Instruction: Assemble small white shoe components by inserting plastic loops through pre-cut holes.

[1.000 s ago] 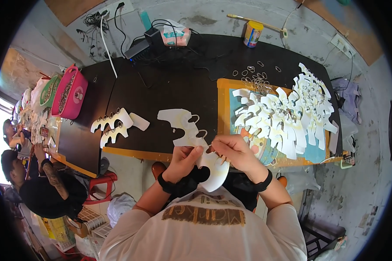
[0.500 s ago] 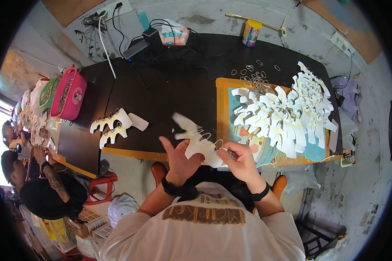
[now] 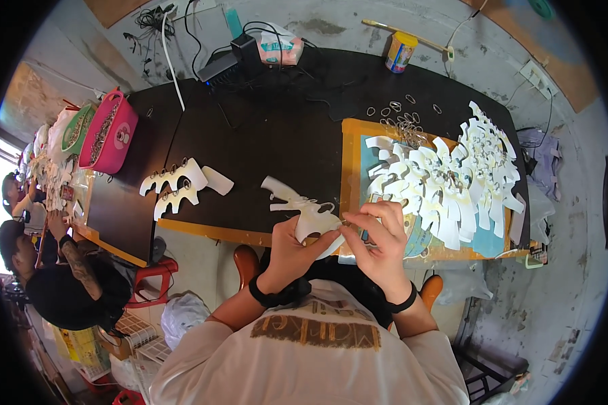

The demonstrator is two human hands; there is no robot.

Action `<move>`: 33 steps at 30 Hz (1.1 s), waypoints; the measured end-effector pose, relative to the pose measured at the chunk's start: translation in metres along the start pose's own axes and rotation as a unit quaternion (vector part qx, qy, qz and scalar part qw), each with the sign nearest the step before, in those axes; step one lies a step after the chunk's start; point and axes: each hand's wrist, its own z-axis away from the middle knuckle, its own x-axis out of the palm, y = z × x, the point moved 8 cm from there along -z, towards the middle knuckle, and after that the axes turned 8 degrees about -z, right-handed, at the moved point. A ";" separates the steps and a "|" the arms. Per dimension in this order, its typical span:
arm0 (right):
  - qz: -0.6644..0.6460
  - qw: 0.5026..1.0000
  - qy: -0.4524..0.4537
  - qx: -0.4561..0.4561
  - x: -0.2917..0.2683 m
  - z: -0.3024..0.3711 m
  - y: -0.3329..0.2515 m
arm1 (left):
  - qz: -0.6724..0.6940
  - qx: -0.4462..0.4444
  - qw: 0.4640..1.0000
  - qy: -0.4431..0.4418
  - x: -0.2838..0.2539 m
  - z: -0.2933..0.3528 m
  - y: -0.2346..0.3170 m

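Note:
My left hand [image 3: 292, 248] grips a white card cut-out [image 3: 302, 210] with wavy lobes and metal rings along its edge, held just above the near edge of the black table [image 3: 263, 142]. My right hand [image 3: 380, 241] pinches the right end of the same cut-out, at a small metal ring between its fingertips. To the right, a big pile of similar white cut-outs [image 3: 446, 172] lies on an orange-edged board [image 3: 348, 162]. Loose metal rings [image 3: 400, 116] are scattered behind that pile.
Two finished white cut-outs [image 3: 177, 185] lie at the left of the table. A pink basket [image 3: 108, 138] stands far left; a power strip with cables [image 3: 230, 61] and a yellow tin [image 3: 398, 52] sit at the back. Other people [image 3: 54, 270] work at the lower left.
The cut-out has swung from hanging flat near my chest to lying edge-on over the table edge. My left hand closed on it again after opening; my right hand moved up to its right end.

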 end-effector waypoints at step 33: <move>-0.169 0.883 -0.272 0.343 0.042 0.023 0.063 | -0.164 0.056 0.979 -0.106 0.004 -0.006 -0.009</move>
